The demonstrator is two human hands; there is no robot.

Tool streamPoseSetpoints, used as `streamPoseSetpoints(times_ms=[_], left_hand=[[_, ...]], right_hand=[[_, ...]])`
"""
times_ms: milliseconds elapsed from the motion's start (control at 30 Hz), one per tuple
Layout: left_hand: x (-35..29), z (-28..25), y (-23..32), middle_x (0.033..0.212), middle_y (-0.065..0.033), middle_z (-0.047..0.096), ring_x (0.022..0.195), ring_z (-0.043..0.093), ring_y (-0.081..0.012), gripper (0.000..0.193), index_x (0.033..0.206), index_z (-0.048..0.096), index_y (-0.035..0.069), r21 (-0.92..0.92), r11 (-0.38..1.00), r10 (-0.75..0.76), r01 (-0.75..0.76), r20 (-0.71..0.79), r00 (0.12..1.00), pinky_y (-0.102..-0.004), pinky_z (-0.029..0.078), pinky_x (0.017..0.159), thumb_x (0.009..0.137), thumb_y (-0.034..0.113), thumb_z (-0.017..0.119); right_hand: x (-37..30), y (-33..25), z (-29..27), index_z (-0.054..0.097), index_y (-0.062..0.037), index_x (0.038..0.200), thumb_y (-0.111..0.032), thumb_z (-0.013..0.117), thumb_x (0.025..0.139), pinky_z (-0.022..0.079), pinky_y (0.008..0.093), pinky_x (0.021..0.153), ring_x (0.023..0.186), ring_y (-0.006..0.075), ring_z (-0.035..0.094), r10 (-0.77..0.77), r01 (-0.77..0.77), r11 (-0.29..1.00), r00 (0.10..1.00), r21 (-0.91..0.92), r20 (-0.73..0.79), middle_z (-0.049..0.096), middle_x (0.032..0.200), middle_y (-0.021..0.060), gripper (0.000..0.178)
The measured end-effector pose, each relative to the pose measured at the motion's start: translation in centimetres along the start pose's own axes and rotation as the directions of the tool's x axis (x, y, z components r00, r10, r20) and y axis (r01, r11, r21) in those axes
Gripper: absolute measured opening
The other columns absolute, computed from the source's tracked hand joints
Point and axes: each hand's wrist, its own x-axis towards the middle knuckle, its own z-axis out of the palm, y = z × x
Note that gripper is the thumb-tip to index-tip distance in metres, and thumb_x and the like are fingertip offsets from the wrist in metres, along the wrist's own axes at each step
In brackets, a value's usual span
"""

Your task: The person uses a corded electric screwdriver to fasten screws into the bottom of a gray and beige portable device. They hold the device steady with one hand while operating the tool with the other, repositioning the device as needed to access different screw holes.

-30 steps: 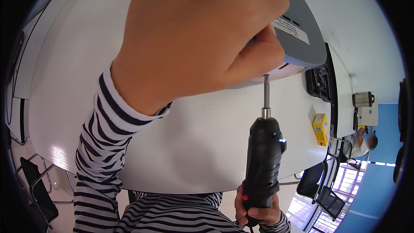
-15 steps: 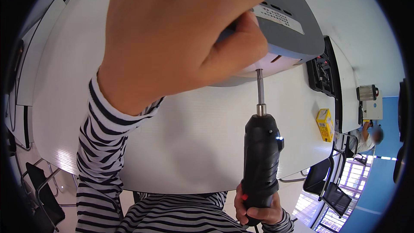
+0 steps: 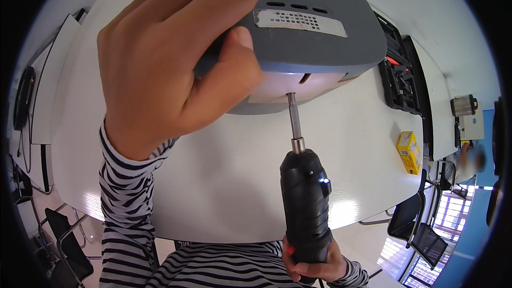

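A large grey plastic casing with slots and a worn pale label stands tilted over the white table at the top. My left hand is curled closed at its left side, apparently gripping it; most of the contact is hidden behind my fingers. In my right hand is a black electric screwdriver, held by its lower end and pointing upward, with its small light lit. The long metal bit reaches the pale underside of the casing, beside a dark slot. No screw can be made out.
On the table's right side stands a yellow box. Behind it lies an open black tool case. Black chairs stand beyond the right edge, and another chair at lower left. A person sits far right.
The casing, my left hand and the electric screwdriver have all shifted left in view. The left hand covers less of the casing, so more of its label and slots shows.
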Motion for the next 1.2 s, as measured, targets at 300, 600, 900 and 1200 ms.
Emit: streamPoseSetpoints(times_ms=[300, 600, 900, 1200], left_hand=[[-0.1, 0.1, -0.2, 0.099, -0.0171, 0.058, 0.092, 0.056, -0.0284, 0.028, 0.096, 0.057, -0.002, -0.037, 0.999, 0.017, -0.016, 0.001, 1.0, -0.0329, 0.045, 0.08, 0.072, 0.006, 0.045], [-0.1, 0.1, -0.2, 0.099, -0.0164, 0.058, 0.092, 0.056, -0.0279, 0.028, 0.097, 0.057, -0.002, -0.008, 1.0, 0.02, -0.02, 0.007, 1.0, -0.0323, 0.045, 0.08, 0.074, 0.007, 0.044], [-0.1, 0.1, 0.0, 0.099, -0.0162, 0.058, 0.092, 0.056, -0.0281, 0.028, 0.096, 0.057, -0.002, -0.001, 1.0, -0.001, 0.001, 0.015, 1.0, -0.0325, 0.044, 0.08, 0.074, 0.008, 0.044], [0.0, 0.2, 0.1, 0.098, -0.0171, 0.058, 0.093, 0.055, -0.0282, 0.028, 0.096, 0.056, -0.003, -0.018, 1.0, 0.0, 0.0, 0.01, 1.0, -0.0333, 0.044, 0.081, 0.073, 0.007, 0.045]], right_hand=[[0.0, -0.3, -0.1, 0.046, 0.0027, 0.097, -0.004, 0.06, 0.073, 0.042, 0.0224, 0.055, 0.058, 0.0103, 0.051, 0.075, -0.075, 0.997, 0.997, -0.036, 0.002, 0.054, 0.072, 0.0061, 0.028], [0.0, -0.5, -0.3, 0.046, 0.0024, 0.096, -0.004, 0.06, 0.072, 0.043, 0.0221, 0.055, 0.059, 0.0102, 0.052, 0.091, -0.091, 0.995, 0.996, -0.035, -0.006, 0.055, 0.072, 0.0062, 0.029], [0.2, -1.5, 1.4, 0.046, 0.0035, 0.089, -0.013, 0.058, 0.071, 0.042, 0.0222, 0.051, 0.054, 0.0112, 0.05, 0.017, -0.016, 1.0, 0.996, 0.002, -0.091, 0.05, 0.065, 0.0057, 0.027], [0.2, -1.5, 1.2, 0.045, 0.0037, 0.091, -0.011, 0.057, 0.07, 0.042, 0.0221, 0.051, 0.055, 0.0116, 0.051, 0.022, -0.022, 1.0, 0.997, -0.002, -0.07, 0.05, 0.066, 0.0062, 0.028]])
